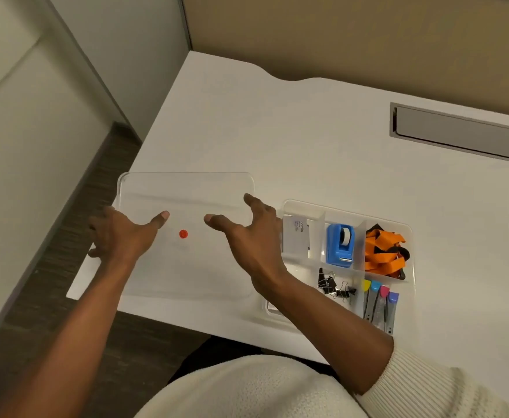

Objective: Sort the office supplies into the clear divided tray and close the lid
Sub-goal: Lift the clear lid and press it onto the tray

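Note:
A clear flat lid (186, 191) with a small red dot (183, 234) lies at the desk's left front corner. My left hand (120, 236) grips its left edge, thumb on top. My right hand (253, 239) grips its right edge, thumb on top and fingers spread. Right of the lid stands the clear divided tray (410, 230), uncovered. It holds a white card box (295, 236), a blue tape dispenser (340, 248), orange lanyards (383, 251), black binder clips (334, 286) and several grey sticks with coloured caps (380, 306). My right forearm hides the tray's near left part.
The white desk (307, 140) ends close to the lid on the left and front, with dark floor (66, 297) beyond. A grey cable slot (458, 131) is set into the desk at the back right. Partition walls stand behind and to the left.

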A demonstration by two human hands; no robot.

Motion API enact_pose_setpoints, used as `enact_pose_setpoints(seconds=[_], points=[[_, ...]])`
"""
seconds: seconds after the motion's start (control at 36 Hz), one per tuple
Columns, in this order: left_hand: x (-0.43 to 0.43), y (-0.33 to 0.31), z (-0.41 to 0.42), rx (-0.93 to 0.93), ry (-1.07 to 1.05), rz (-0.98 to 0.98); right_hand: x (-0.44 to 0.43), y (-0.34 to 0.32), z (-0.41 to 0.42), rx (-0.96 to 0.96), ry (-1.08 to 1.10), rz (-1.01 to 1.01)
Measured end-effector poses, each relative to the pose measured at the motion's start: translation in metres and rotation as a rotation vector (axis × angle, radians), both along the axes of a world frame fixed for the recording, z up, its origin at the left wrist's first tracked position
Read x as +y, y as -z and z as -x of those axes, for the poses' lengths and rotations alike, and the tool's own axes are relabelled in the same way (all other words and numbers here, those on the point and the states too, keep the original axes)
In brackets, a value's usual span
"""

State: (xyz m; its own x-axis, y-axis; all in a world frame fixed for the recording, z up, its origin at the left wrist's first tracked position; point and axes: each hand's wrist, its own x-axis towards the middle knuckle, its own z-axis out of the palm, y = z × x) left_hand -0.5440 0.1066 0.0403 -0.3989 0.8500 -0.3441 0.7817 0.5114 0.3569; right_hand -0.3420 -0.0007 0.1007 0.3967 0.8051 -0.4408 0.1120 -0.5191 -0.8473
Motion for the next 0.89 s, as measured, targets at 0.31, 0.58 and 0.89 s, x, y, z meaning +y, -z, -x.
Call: enact_pose_setpoints(seconds=[0.31, 0.58, 0.89], points=[[0.003, -0.035, -0.065, -0.004, 0.153, -0.142, -0.041, -0.008, -0.050, -0.021, 0.094, -0.090], [-0.005, -0.063, -0.099, 0.115, 0.266, -0.271, -0.061, -0.003, -0.081, -0.138, 0.127, -0.124], [-0.099, -0.036, -0.176, -0.034, 0.474, -0.053, -0.120, 0.014, -0.181, -0.436, 0.198, 0.008]])
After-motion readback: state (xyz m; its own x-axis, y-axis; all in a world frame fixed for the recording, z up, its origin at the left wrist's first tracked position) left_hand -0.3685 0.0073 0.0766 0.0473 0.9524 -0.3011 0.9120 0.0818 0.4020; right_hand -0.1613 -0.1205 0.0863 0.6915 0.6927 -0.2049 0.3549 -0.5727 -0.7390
